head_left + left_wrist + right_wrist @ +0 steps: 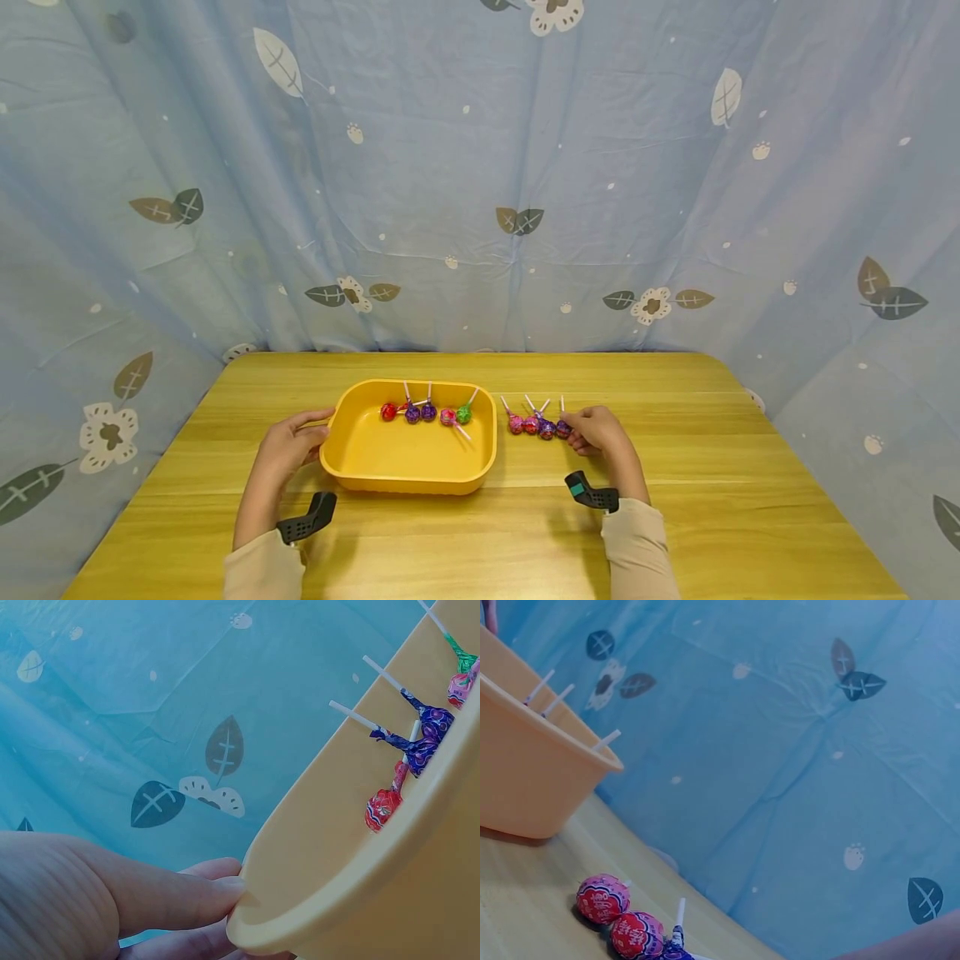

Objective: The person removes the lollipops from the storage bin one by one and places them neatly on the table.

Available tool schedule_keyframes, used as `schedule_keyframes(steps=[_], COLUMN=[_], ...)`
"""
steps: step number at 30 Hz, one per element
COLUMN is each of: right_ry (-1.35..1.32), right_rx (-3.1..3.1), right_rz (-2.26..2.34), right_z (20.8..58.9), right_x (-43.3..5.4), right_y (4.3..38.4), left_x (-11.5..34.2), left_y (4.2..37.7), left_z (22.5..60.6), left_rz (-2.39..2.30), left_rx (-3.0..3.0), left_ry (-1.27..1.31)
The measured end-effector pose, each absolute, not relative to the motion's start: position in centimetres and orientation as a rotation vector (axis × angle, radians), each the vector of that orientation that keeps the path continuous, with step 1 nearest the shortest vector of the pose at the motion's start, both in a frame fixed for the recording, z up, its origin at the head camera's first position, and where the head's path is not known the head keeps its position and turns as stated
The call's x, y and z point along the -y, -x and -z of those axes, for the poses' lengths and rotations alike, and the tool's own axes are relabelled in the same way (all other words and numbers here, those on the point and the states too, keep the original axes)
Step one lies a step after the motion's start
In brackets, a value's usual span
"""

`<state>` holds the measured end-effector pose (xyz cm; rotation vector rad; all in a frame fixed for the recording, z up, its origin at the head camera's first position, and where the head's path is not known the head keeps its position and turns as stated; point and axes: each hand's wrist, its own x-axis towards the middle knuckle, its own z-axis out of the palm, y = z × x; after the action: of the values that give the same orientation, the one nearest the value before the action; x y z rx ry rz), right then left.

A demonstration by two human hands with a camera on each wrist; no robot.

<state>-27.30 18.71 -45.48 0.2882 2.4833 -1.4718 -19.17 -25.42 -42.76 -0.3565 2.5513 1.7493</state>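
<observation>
A yellow plastic basin [408,485] stands on the table, with several wrapped lollipops inside: a red one [387,412], two purple ones [435,720], a pink one [447,417] and a green one [464,413]. My left hand [288,446] grips its left rim, thumb and fingers at the edge. Right of the basin, two pink lollipops [603,898] and two purple ones lie in a row. The fingers of my right hand [600,433] are at the rightmost purple lollipop [562,429], pinching it at its side; the wrist view hides this contact.
The wooden table [720,533] reaches a blue patterned curtain [450,167] at the back and sides. A black wrist mount sits on the left wrist [307,518] and another on the right wrist [592,493].
</observation>
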Motion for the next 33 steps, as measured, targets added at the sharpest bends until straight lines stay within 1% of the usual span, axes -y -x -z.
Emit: schedule_keyframes(steps=[5, 20, 33], right_ry=[-0.284, -0.144, 0.010], right_rx=[-2.480, -2.443, -2.233], right_rz=[1.500, 1.646, 1.821], right_z=[45.1, 43.6, 42.9], right_x=[-18.8, -18.4, -15.4], right_y=[27.2, 27.1, 27.3], left_x=[25.5, 25.6, 25.4], left_y=[19.1, 19.0, 19.2], left_z=[42.7, 42.7, 42.6], left_rz=[-1.754, -1.750, -1.762], left_rx=[-2.552, -2.556, -2.565], left_ry=[0.359, 0.363, 0.355])
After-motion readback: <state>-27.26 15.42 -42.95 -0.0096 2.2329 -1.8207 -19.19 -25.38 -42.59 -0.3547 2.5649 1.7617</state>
